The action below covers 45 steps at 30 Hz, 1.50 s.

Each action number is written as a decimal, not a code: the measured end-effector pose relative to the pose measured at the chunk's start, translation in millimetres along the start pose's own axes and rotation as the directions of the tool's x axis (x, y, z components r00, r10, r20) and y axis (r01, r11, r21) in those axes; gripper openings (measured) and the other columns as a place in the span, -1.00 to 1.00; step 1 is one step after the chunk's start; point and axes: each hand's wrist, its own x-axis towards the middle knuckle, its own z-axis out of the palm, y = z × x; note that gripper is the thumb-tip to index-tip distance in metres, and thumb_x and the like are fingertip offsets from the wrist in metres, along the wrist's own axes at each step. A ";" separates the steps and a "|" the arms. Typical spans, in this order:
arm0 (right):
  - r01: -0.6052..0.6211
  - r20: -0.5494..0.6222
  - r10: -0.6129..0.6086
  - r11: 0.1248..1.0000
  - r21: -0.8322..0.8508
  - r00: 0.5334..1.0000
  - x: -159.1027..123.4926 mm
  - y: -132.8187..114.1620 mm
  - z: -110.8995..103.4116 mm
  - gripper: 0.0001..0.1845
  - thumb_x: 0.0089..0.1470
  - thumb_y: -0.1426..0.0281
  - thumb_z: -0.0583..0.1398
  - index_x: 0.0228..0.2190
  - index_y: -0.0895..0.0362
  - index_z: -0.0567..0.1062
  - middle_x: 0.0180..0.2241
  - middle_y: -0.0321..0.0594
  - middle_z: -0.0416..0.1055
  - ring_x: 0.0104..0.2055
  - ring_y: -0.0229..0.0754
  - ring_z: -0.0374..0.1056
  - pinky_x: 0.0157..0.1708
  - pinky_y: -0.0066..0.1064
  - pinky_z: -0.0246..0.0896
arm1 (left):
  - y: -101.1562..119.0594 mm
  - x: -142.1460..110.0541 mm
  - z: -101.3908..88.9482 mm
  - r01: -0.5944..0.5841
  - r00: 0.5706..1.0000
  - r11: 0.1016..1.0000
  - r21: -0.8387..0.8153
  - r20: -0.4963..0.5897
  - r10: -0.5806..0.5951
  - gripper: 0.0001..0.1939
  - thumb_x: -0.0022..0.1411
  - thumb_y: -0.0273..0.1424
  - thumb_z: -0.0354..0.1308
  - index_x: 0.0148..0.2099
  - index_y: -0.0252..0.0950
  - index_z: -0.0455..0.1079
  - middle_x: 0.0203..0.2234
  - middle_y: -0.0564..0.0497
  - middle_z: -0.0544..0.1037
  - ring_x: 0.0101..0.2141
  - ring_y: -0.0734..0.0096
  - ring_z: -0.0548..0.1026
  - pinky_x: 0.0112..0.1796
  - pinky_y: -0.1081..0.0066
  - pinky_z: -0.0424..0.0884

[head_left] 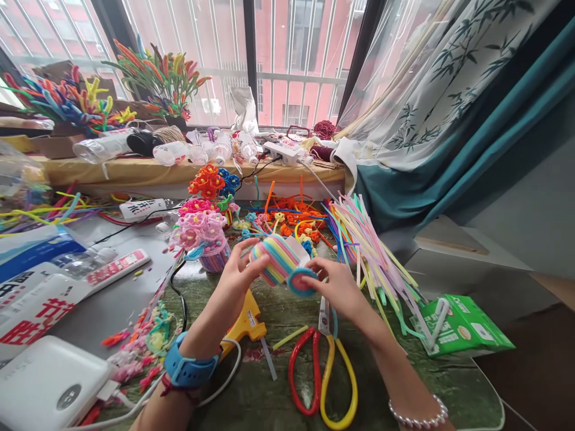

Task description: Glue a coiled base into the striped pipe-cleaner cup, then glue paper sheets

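Note:
My left hand [241, 272] is closed around the side of a striped pipe-cleaner tube [278, 256] in pink, yellow, blue and white, lying tilted on its side. Between thumb and fingers, my right hand [339, 286] pinches a round coiled pipe-cleaner disc [300, 281], blue at the rim and pink in the middle. The disc is at the tube's right end; whether they are joined I cannot tell. Below my hands lie scissors [323, 365] with one red and one yellow handle. A yellow glue gun [246, 320] with a glue stick in its back rests under my left hand.
A striped pot of pink pipe-cleaner flowers [202, 233] stands left of my hands. Loose pipe cleaners [372, 251] fan out on the right beside a green packet [471, 326]. A white power bank [54, 383] with a cable lies front left. Bottles [171, 152] line the windowsill.

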 end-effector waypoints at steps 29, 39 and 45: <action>0.242 0.149 -0.267 0.956 0.167 0.952 -5.2 -5.3 -9.1 -0.52 -0.03 0.29 0.42 -0.03 0.02 0.54 -0.01 -0.17 0.54 0.04 -0.01 0.44 0.07 -0.15 0.31 | -28.4 -0.9 -0.8 -0.300 0.931 0.637 0.710 0.365 0.031 -0.04 -0.09 -0.31 0.42 0.32 -0.21 0.09 0.17 -0.22 0.39 0.18 -0.12 0.35 0.14 0.07 0.26; 0.253 0.135 -0.274 0.955 0.158 0.952 -5.2 -9.2 -15.2 -0.67 -0.01 0.21 0.40 -0.19 0.04 0.59 -0.12 -0.18 0.57 -0.05 -0.05 0.45 -0.01 -0.21 0.31 | -26.0 -2.7 -1.2 -0.297 0.931 0.641 0.708 0.365 0.028 -0.07 -0.09 -0.28 0.43 0.30 -0.24 0.16 0.19 -0.23 0.40 0.19 -0.16 0.35 0.12 0.06 0.29; 0.021 0.081 -0.042 0.968 0.249 0.996 -2.4 3.3 -7.9 -0.51 0.13 -0.01 0.23 -0.09 0.09 0.53 -0.28 -0.16 0.56 -0.29 -0.12 0.51 -0.36 -0.37 0.38 | -22.7 -0.3 -6.2 -0.199 0.946 0.763 0.616 0.322 -0.014 -0.37 0.16 -0.14 0.27 0.23 -0.21 0.29 0.07 -0.16 0.53 0.06 0.01 0.48 0.02 0.20 0.36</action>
